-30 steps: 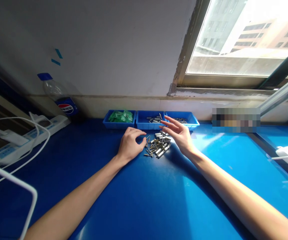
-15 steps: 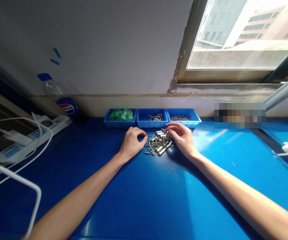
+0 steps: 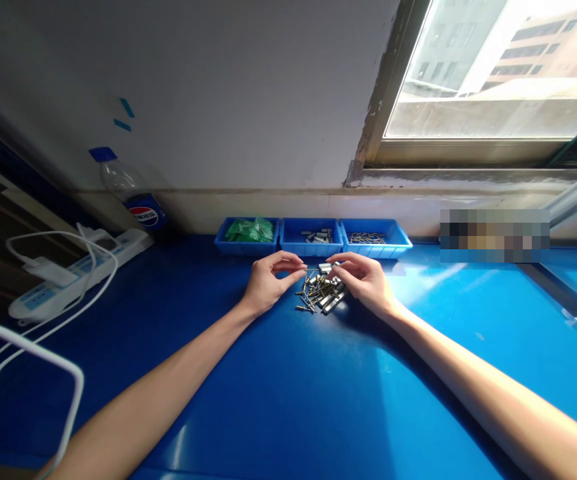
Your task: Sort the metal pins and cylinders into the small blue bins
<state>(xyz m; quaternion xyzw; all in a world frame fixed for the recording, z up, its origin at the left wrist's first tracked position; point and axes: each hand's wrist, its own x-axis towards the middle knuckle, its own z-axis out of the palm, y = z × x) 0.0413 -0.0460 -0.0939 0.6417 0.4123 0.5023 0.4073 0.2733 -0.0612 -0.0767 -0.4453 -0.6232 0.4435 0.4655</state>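
Note:
A pile of small metal parts (image 3: pixel 321 297), thin pins and short silver blocks, lies on the blue table (image 3: pixel 293 393). My left hand (image 3: pixel 268 283) is raised just left of the pile, thumb and forefinger pinched on a thin pin (image 3: pixel 311 269). My right hand (image 3: pixel 363 280) is just right of the pile, its fingers pinched on a small silver block (image 3: pixel 325 267). The pin's tip and the block meet between the two hands, above the pile.
Three blue trays stand along the wall: one with green parts (image 3: pixel 248 233), one with silver blocks (image 3: pixel 312 237), one with pins (image 3: pixel 375 239). A plastic bottle (image 3: pixel 131 193), a power strip (image 3: pixel 75 273) and white cables (image 3: pixel 28 360) are at left. A window is at upper right.
My left hand lifted off the table with a pin in its pinch. My right hand came down from the tray, took a silver block and brought it to the pin.

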